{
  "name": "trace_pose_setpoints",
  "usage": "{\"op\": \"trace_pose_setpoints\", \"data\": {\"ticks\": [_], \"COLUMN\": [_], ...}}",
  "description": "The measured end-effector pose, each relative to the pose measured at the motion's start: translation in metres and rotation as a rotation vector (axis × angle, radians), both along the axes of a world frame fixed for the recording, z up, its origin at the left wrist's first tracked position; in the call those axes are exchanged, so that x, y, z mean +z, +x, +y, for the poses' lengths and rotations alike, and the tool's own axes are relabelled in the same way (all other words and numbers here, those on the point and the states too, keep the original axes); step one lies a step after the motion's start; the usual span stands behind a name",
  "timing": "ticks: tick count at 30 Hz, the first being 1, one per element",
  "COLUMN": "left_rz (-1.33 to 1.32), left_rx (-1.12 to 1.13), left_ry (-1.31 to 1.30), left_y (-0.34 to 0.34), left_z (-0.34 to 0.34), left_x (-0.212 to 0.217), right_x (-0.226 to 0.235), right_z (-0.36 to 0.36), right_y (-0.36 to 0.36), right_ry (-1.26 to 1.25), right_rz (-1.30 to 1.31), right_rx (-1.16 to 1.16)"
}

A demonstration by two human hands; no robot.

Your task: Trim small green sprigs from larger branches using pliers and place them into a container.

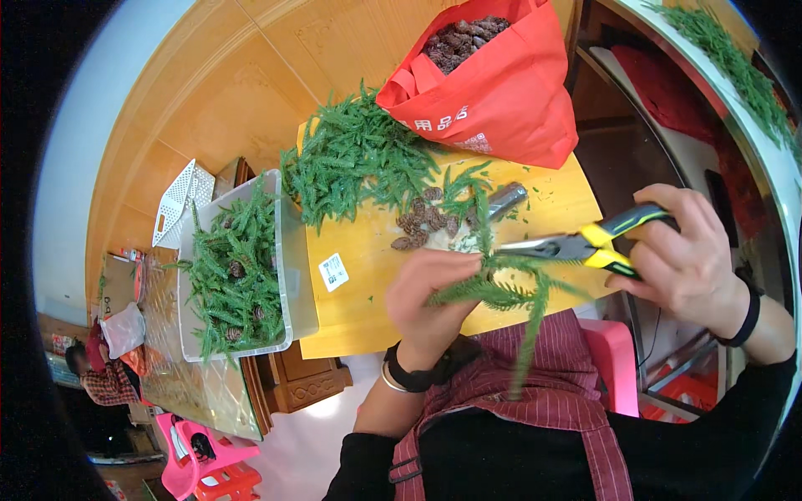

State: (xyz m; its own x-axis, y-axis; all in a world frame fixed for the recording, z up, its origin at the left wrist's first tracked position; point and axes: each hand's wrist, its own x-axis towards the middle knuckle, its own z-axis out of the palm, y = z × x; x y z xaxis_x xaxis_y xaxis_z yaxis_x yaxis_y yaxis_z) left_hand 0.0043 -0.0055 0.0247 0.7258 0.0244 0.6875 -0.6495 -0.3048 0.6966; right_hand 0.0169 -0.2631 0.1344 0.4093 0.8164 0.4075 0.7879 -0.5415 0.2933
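Observation:
My left hand (430, 292) is closed on a green artificial pine sprig (493, 288), its needled branches spreading to the right and hanging over my apron. In my right hand (681, 255) are needle-nose pliers (576, 246) with black and yellow handles. Their long metal jaws point left and meet the sprig just above my left fingers; whether they grip the stem cannot be made out. Behind the sprig, several brown pine cones (422, 219) lie on the yellow table (351, 309), beside a dark, shiny roll (507, 199).
A heap of green sprigs (359, 154) covers the table's back left. Behind the pliers stands a red bag (510, 108) filled with pine cones (464, 42). A clear plastic bin (288, 259) of sprigs with cones stands left, near a white label card (333, 272). Another person (104, 376) is far left.

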Motion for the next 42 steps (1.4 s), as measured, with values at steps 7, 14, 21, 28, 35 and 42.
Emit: {"op": "trace_pose_setpoints", "data": {"ticks": [7, 14, 21, 28, 35, 42], "left_rz": [-0.276, -0.37, -0.422, -0.426, -0.383, -0.37], "left_rx": [0.018, -0.006, -0.025, -0.02, -0.076, -0.152], "left_ry": [0.21, 0.206, 0.156, 0.239, 0.384, 0.36], "left_y": [-0.005, -0.006, 0.003, 0.004, 0.005, 0.011], "left_z": [0.005, 0.01, 0.002, 0.008, 0.01, 0.005], "left_x": [0.001, -0.003, -0.004, -0.002, 0.002, 0.004], "right_x": [-0.002, -0.074, -0.115, -0.105, -0.073, -0.068], "right_z": [-0.018, -0.028, -0.005, -0.011, -0.017, -0.008], "right_y": [-0.004, -0.021, -0.044, -0.046, -0.049, -0.037], "right_ry": [0.512, 0.902, 0.867, 0.972, 1.03, 0.855], "right_rz": [1.087, 1.674, 1.676, 1.565, 1.752, 1.89], "right_rx": [-0.136, -0.289, 0.055, -0.31, 0.128, -0.009]}}
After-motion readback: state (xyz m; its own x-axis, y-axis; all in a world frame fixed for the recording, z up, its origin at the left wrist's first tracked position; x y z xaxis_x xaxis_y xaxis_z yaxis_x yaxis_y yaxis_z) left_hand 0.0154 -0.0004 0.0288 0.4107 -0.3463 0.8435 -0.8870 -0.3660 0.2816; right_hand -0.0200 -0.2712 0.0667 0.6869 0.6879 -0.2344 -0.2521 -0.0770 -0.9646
